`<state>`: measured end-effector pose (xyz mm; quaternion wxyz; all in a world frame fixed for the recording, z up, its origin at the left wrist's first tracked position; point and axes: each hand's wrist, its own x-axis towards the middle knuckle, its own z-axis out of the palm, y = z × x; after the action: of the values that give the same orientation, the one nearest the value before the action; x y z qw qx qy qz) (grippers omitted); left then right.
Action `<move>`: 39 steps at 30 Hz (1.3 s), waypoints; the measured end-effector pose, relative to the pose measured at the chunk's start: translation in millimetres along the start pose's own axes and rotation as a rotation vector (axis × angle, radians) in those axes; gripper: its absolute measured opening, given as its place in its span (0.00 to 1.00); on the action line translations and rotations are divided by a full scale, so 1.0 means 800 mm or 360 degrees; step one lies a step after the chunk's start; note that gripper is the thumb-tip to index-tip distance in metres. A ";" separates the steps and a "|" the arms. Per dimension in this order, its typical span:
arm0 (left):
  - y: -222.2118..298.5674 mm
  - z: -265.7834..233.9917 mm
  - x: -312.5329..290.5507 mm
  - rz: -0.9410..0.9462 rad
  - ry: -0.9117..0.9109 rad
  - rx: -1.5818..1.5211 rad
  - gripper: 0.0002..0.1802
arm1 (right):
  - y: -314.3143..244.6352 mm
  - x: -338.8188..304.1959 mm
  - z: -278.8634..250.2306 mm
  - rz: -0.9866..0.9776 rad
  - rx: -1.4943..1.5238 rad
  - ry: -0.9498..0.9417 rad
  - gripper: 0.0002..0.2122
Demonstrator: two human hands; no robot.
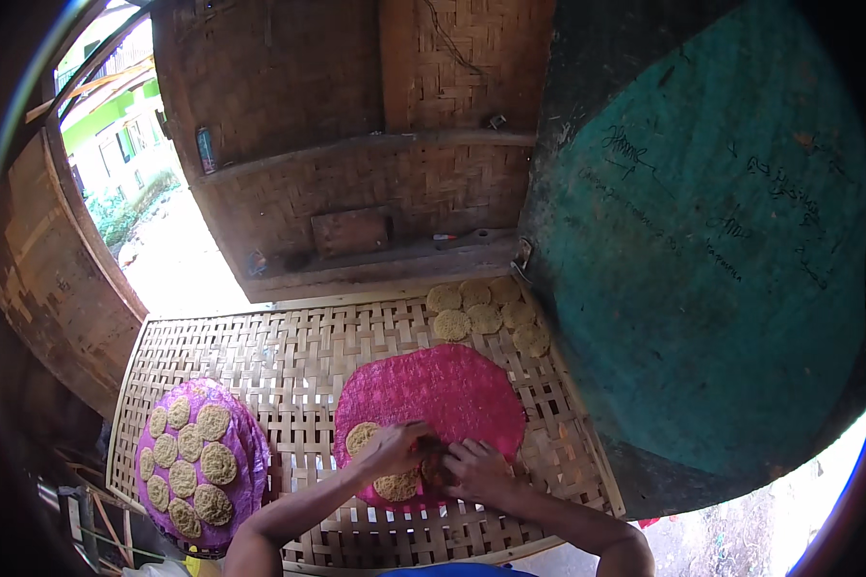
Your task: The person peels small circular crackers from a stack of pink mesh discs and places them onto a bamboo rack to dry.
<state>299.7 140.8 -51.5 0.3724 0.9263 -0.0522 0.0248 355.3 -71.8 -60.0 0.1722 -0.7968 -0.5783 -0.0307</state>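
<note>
Both hands meet over the near edge of a round pink sheet (433,389) lying on a woven bamboo rack. My left hand (394,450) reaches in above two flat tan discs, one disc (362,438) beside its wrist and another disc (397,486) just below it. Its fingers are bent toward a dark reddish thing (435,468) between the hands. My right hand (477,471) curls in from the other side, its fingers bent at the same dark thing. What the fingertips grip is shadowed and partly hidden.
On the left, a round purple sheet (253,447) carries several tan discs (191,442). More discs (485,318) lie at the far right corner of the bamboo rack (298,385). Behind stands a woven wall (289,87); a green panel (702,240) rises on the right.
</note>
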 end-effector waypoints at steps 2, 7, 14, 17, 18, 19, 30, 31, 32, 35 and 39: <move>0.001 0.002 -0.019 0.0094 -0.0043 0.0051 0.11 | -0.006 0.000 0.003 -0.0003 -0.0143 -0.0103 0.17; -0.006 0.009 -0.034 0.0405 0.0044 0.0096 0.18 | -0.018 -0.006 0.018 -0.0113 -0.0432 -0.0061 0.16; 0.001 0.012 -0.033 0.0555 0.0121 0.0223 0.19 | -0.001 0.007 -0.013 0.0811 0.0611 -0.0065 0.09; 0.014 0.015 -0.008 0.0056 -0.0077 0.0158 0.17 | 0.043 -0.001 0.026 0.1091 0.0915 0.0222 0.10; -0.002 0.023 0.004 0.0161 0.0003 0.0145 0.16 | 0.059 -0.001 0.047 0.1111 0.1140 0.0333 0.11; -0.009 0.030 0.015 0.0275 0.0078 0.0127 0.15 | 0.073 -0.001 0.059 0.1137 0.1358 0.0450 0.13; 0.002 0.040 0.106 -0.0568 -0.0042 -0.0769 0.13 | 0.105 0.025 0.018 0.1283 0.2047 0.0553 0.18; 0.003 0.042 0.110 -0.0579 -0.0006 -0.0803 0.13 | 0.116 0.023 0.027 0.1262 0.2024 0.0499 0.19; 0.003 0.042 0.118 -0.0577 -0.0011 -0.0805 0.13 | 0.132 0.026 0.034 0.1268 0.2022 0.0503 0.19; -0.013 0.040 0.159 -0.0483 0.0096 -0.0578 0.15 | 0.164 0.041 0.038 0.1000 0.1467 0.0827 0.20; -0.025 0.062 0.228 -0.0439 0.0595 -0.0154 0.18 | 0.206 0.082 0.012 0.1135 0.0691 0.0873 0.21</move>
<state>483.7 106.6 -85.6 0.4195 0.8850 0.1436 0.1423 529.0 -53.8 -92.0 0.4797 -0.8533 -0.1962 -0.0572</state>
